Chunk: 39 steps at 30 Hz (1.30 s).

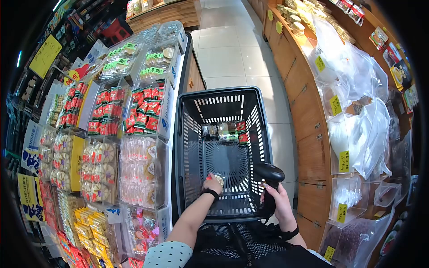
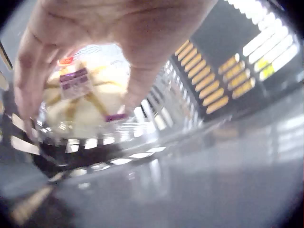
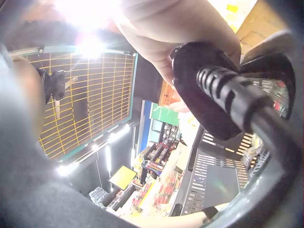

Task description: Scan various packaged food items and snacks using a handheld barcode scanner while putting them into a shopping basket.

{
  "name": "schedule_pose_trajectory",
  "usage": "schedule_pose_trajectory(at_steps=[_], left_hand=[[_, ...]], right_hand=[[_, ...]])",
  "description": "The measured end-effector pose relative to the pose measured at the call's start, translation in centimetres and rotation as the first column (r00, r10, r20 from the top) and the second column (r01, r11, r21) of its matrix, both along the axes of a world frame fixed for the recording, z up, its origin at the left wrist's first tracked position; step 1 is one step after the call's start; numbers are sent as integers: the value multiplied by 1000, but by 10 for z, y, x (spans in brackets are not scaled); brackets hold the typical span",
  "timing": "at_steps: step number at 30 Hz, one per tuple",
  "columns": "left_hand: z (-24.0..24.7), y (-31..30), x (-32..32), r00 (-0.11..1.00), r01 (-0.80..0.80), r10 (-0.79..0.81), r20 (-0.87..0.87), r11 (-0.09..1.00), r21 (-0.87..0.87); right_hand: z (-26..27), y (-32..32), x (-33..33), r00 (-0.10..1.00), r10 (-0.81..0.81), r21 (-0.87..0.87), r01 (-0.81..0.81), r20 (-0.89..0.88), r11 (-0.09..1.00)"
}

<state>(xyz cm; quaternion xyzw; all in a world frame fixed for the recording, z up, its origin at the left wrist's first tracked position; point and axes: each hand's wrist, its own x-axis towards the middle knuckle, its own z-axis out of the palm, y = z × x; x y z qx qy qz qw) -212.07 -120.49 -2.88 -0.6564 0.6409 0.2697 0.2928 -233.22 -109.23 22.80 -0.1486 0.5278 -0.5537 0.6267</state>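
Note:
Low inside the black shopping basket (image 1: 183, 134), my left hand (image 1: 212, 184) grips a round, pale pastry in clear wrap (image 1: 218, 179). In the left wrist view its fingers and thumb curve around the sides of the wrapped pastry (image 2: 76, 102), which has brown streaks and a small purple-and-white label. My right hand (image 1: 278, 198) holds a black handle (image 1: 270, 171) at the basket's near right corner. A ribbed black neck (image 3: 228, 90) runs from the handle in the right wrist view. Several small packets (image 1: 228, 132) lie at the basket's far end, some red and green.
To the left stands a display of clear bins with red packets (image 1: 145, 109), wrapped round pastries (image 1: 98, 169) and yellow packs (image 1: 91, 230). On the right, a wooden counter (image 1: 308, 156) carries bins covered with clear plastic (image 1: 357, 138). A tiled aisle (image 1: 223, 51) runs ahead between them.

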Motion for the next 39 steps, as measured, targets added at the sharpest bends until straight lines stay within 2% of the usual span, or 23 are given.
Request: schedule_pose_trajectory(at_steps=[1, 2, 3, 4, 5, 7, 9, 10, 11, 13, 15, 17, 21, 23, 27, 29, 31, 32, 35, 36, 37, 39], left_hand=[[10, -12, 4, 994, -8, 14, -109, 999, 54], [64, -22, 1, 988, 36, -12, -153, 987, 155], [77, -34, 4, 988, 32, -8, -153, 988, 152], [86, -43, 9, 955, -26, 98, -280, 968, 251], [105, -50, 13, 895, -67, 213, -391, 933, 354], [160, -51, 21, 639, -171, 381, -669, 917, 359], [216, -47, 29, 283, -175, 568, -773, 823, 540], [230, -41, 37, 38, -107, 553, -832, 831, 546], [251, -30, 42, -181, -64, 581, -794, 798, 599], [283, -9, 52, -456, -1, 493, -741, 832, 555], [296, 15, 58, -629, -10, 426, -650, 832, 555], [288, 28, 64, -696, -36, 360, -622, 847, 531], [282, 42, 71, -646, -130, 299, -702, 863, 488], [283, 42, 73, -566, -146, 269, -779, 897, 416], [280, 47, 76, -613, -141, 262, -745, 892, 430], [280, 49, 79, -631, -146, 257, -732, 888, 437], [276, 52, 86, -570, -130, 241, -786, 918, 376], [276, 56, 88, -582, -157, 258, -771, 895, 418], [277, 60, 106, -528, -232, 203, -824, 899, 370], [275, 61, 116, -438, -329, 142, -888, 893, 306], [276, 58, 133, -210, -431, -19, -977, 899, 75], [290, 64, 166, 33, -590, -211, -977, 785, -189]], right_hand=[[0, -3, -3, 1000, 5, -3, -5, 1, 1000], [1, -4, -5, 999, -4, -22, 4, 33, 1000], [1, -5, -8, 998, -12, -41, 14, 66, 999], [0, -3, -13, 986, 55, -78, -43, 157, 996], [-2, -2, -14, 986, 61, -82, -48, 158, 995], [-4, 0, -11, 949, 104, -136, -66, 298, 988], [-1, -3, -2, 955, 81, -122, -48, 286, 991], [3, -4, 0, 930, 128, -150, -81, 344, 985], [5, -5, 3, 900, 178, -179, -115, 398, 977], [5, -7, 8, 884, 235, -219, -156, 404, 963], [12, -7, 14, 805, 397, -341, -259, 441, 904], [37, -9, 25, 800, 493, -342, -383, 341, 858], [39, -2, 47, 781, 601, -234, -560, 169, 795], [50, -1, 59, 734, 653, -233, -612, 188, 756], [60, -3, 81, 734, 640, -225, -600, 227, 768], [56, -8, 90, 780, 577, -209, -539, 243, 816], [53, -8, 94, 764, 595, -167, -572, 248, 803], [52, -6, 95, 786, 564, -140, -547, 252, 825], [49, 0, 101, 819, 513, -92, -508, 258, 857], [46, 0, 102, 817, 515, -106, -506, 260, 856], [43, 2, 103, 821, 506, -118, -493, 264, 862], [35, 3, 105, 837, 484, -140, -463, 257, 875]])
